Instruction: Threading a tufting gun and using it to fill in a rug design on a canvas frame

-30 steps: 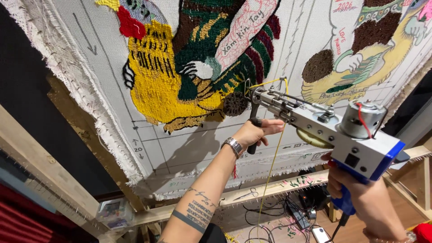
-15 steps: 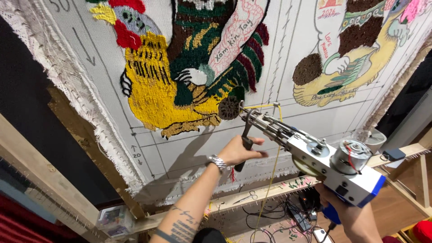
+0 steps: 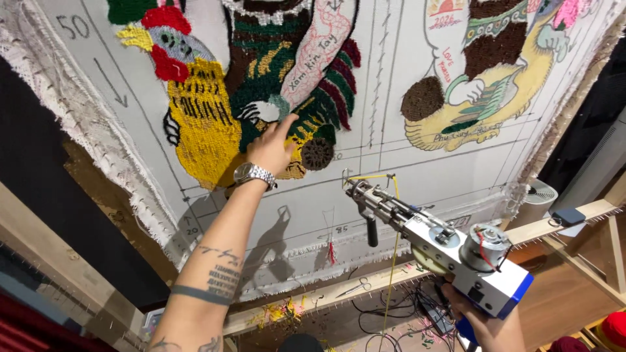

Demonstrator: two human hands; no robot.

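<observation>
Against the stretched white backing cloth (image 3: 417, 189) the left hand (image 3: 270, 148) is pressed flat — fingers spread on the yellow and green tufted rooster (image 3: 215, 124), nothing gripped. Just below, a silver wristwatch (image 3: 254, 174) is worn. Lower right, the grey-and-blue tufting gun (image 3: 450, 251) is clasped by the right hand (image 3: 489, 326) around its blue handle — needle tip held short of the cloth, yellow yarn (image 3: 391, 261) threaded through.
</observation>
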